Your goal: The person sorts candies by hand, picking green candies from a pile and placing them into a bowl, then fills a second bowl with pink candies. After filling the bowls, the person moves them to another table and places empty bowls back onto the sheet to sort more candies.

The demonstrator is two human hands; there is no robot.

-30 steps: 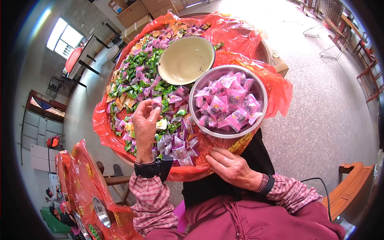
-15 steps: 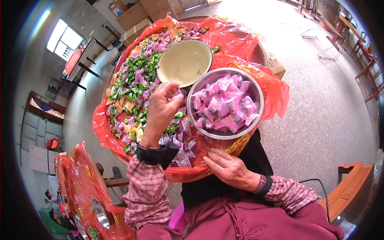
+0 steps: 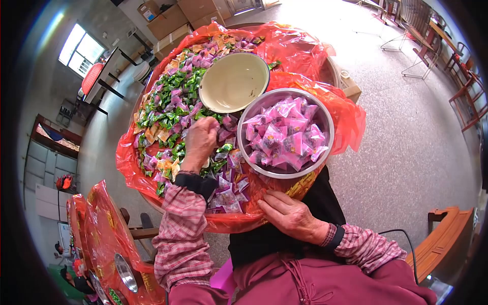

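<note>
My left hand [image 3: 202, 140] is over a spread of mixed wrapped candies [image 3: 178, 96] in green, pink, purple and orange. Its fingers are curled together near some pink packets, and what they hold, if anything, is hidden. Just to its right stands a metal bowl [image 3: 242, 145] heaped with pink-wrapped candies [image 3: 284, 133]. Behind the hand, a cream enamel bowl [image 3: 231, 84] sits tilted among the candies, with nothing inside. My right hand [image 3: 292, 216] lies with fingers stretched out on the near edge of the red plastic sheet [image 3: 236, 222], holding nothing.
The red sheet lines a round table or tray [image 3: 333, 73]. At the lower left is another red-covered surface [image 3: 101, 229] with a metal dish [image 3: 126, 272], and people beyond. Cardboard boxes [image 3: 170, 23] are stacked at the back; a wooden bench [image 3: 441, 246] stands at the right.
My left hand has moved down and slightly left, away from the rim of the cream bowl and onto the candies, its fingers now more curled. My right hand has stayed put.
</note>
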